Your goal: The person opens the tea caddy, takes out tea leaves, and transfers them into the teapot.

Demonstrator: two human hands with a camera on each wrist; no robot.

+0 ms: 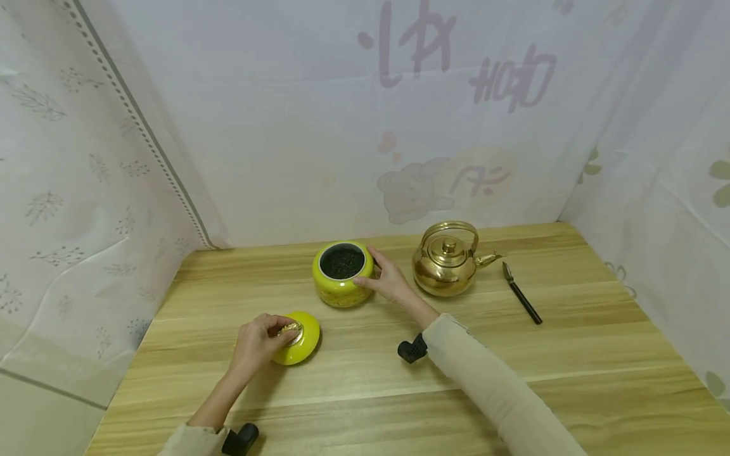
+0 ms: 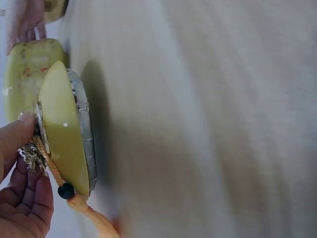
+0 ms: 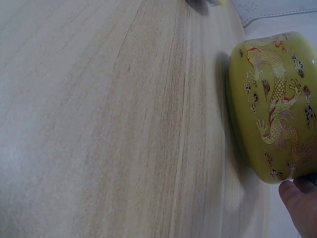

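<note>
A yellow tea jar (image 1: 336,292) stands uncovered on the wooden table, dark loose leaves (image 1: 342,261) showing inside it. My right hand (image 1: 390,278) holds the jar at its right side, thumb near the rim. Gold dragons decorate the jar wall (image 3: 277,104) in the right wrist view. To the front left, my left hand (image 1: 259,342) pinches the ornate gold knob of the yellow lid (image 1: 308,335). An orange cord with a dark bead (image 2: 66,191) hangs from that knob in the left wrist view. The lid's silvery inner rim (image 2: 84,129) faces the tabletop, close to it.
A shiny brass teapot (image 1: 446,269) stands right of the jar, its spout pointing right. Beyond it lies a dark-handled tool with a narrow metal tip (image 1: 521,292). Printed cloth walls (image 1: 296,126) enclose the table (image 1: 353,411) at the back and sides.
</note>
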